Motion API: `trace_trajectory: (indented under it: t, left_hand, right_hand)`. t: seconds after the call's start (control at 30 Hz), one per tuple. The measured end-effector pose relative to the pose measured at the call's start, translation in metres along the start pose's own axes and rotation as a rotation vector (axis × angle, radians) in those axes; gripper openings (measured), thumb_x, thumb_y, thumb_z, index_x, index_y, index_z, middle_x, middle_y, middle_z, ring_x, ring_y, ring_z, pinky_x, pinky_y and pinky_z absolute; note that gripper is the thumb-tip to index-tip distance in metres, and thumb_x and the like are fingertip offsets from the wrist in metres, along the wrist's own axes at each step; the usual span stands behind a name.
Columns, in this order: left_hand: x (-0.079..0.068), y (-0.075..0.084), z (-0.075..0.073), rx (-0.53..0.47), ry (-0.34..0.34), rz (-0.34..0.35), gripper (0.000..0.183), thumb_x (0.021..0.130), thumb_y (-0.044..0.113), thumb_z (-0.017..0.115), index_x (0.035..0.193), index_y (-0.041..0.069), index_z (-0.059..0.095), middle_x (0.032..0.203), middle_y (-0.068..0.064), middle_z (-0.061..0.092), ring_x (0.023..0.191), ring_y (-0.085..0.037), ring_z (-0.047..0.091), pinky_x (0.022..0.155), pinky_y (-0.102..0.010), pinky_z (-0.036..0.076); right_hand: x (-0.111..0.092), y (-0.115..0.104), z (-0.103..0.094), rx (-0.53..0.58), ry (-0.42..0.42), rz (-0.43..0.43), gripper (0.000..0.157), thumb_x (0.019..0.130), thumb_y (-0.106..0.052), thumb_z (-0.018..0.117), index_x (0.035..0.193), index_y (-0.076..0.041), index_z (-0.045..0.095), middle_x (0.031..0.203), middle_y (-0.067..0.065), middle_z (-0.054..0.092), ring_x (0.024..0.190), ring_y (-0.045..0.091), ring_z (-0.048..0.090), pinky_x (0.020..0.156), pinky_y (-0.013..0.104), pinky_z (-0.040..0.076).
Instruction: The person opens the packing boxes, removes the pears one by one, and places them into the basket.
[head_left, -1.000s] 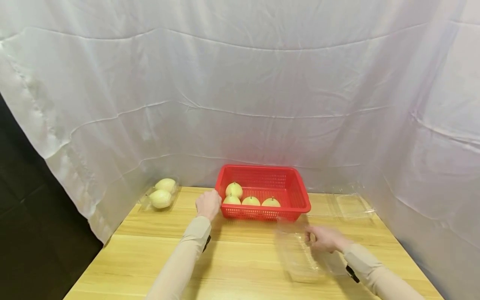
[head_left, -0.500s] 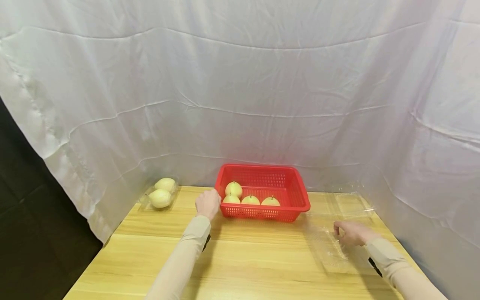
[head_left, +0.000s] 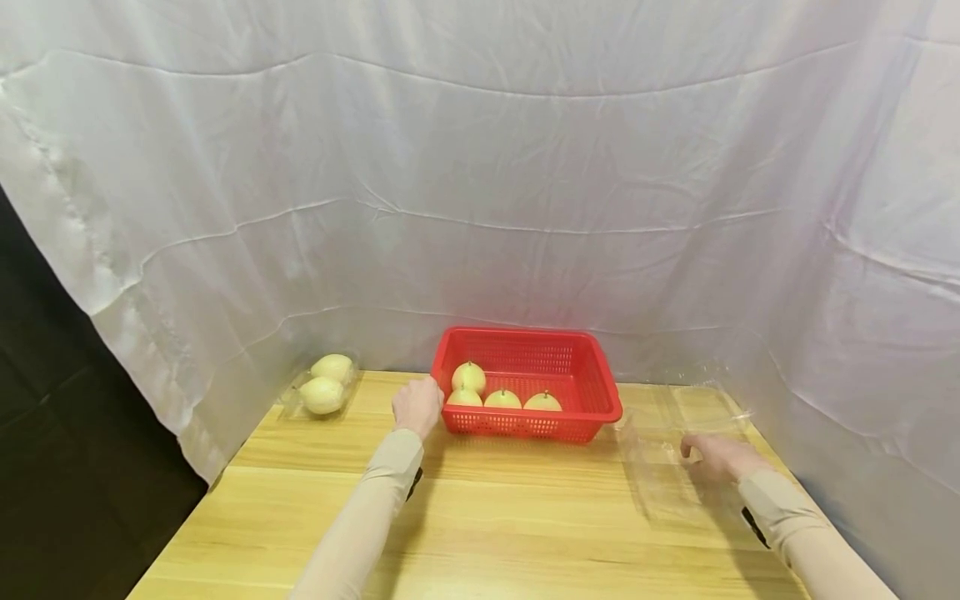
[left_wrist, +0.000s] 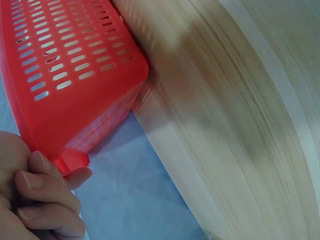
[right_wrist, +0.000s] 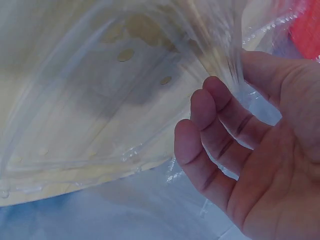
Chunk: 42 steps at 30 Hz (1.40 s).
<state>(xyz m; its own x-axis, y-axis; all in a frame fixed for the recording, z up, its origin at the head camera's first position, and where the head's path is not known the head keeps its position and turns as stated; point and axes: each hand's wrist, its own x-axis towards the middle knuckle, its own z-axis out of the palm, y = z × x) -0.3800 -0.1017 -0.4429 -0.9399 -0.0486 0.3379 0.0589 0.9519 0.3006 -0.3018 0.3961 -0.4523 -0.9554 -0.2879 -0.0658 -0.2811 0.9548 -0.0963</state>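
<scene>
My left hand [head_left: 417, 407] grips the left rim of a red perforated plastic basket [head_left: 525, 427]; the left wrist view shows its fingers curled at the basket's edge [left_wrist: 75, 161]. Several yellow-green pears [head_left: 468, 378] lie along the basket's left and front sides. To the right of the basket, my right hand [head_left: 723, 458] holds a clear plastic clamshell box [head_left: 660, 492] over the table. Seen from the right wrist, thumb and fingertips pinch the edge of the clear plastic [right_wrist: 125, 100]. The box is see-through, so its outline is hard to make out.
Another clear open plastic container [head_left: 705, 408] lies at the table's back right corner. At the back left, two pears [head_left: 322, 395] sit in a clear container. Pale curtains [head_left: 525, 167] enclose the back and sides of the wooden table [head_left: 487, 533].
My right hand has carried the clear clamshell box rightward, away from the basket's front, and then slightly farther back. The left hand has stayed on the basket's rim.
</scene>
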Motion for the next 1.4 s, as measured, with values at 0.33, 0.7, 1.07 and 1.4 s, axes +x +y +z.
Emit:
trace_trajectory:
  t: [0.33, 0.7, 1.07, 1.4]
  left_hand:
    - [0.0, 0.0, 0.001, 0.008, 0.018, 0.004, 0.024, 0.089, 0.019, 0.061, 0.067, 0.01, 0.061, 0.069, -0.013, 0.067, 0.065, -0.033, 0.067, 0.047, -0.045, 0.049]
    - [0.001, 0.0, 0.001, 0.005, 0.027, -0.01, 0.024, 0.088, 0.017, 0.061, 0.066, 0.01, 0.062, 0.069, -0.014, 0.067, 0.065, -0.034, 0.067, 0.046, -0.045, 0.049]
    - [0.0, 0.001, -0.001, 0.014, 0.018, -0.004, 0.023, 0.088, 0.018, 0.061, 0.068, 0.009, 0.064, 0.069, -0.014, 0.067, 0.065, -0.033, 0.067, 0.046, -0.044, 0.049]
    - [0.0, 0.0, 0.002, 0.012, 0.034, 0.009, 0.026, 0.089, 0.019, 0.06, 0.065, 0.01, 0.06, 0.066, -0.012, 0.065, 0.063, -0.033, 0.067, 0.046, -0.043, 0.048]
  right_hand:
    - [0.0, 0.006, -0.002, -0.006, 0.047, -0.005, 0.021, 0.081, -0.012, 0.07, 0.101, -0.011, 0.062, 0.101, 0.019, 0.069, 0.085, 0.034, 0.065, 0.068, 0.051, 0.051]
    - [0.008, 0.001, -0.005, 0.026, 0.055, 0.032, 0.019, 0.089, -0.017, 0.061, 0.105, -0.006, 0.065, 0.107, 0.024, 0.068, 0.094, 0.044, 0.065, 0.075, 0.06, 0.05]
    - [0.031, -0.027, -0.012, 0.041, 0.27, -0.012, 0.012, 0.09, -0.015, 0.06, 0.09, -0.006, 0.069, 0.085, 0.009, 0.07, 0.075, 0.027, 0.066, 0.066, 0.048, 0.052]
    - [0.057, -0.086, -0.017, 0.151, 0.522, -0.192, 0.008, 0.09, -0.019, 0.069, 0.092, -0.013, 0.073, 0.085, -0.002, 0.068, 0.075, 0.014, 0.063, 0.068, 0.037, 0.051]
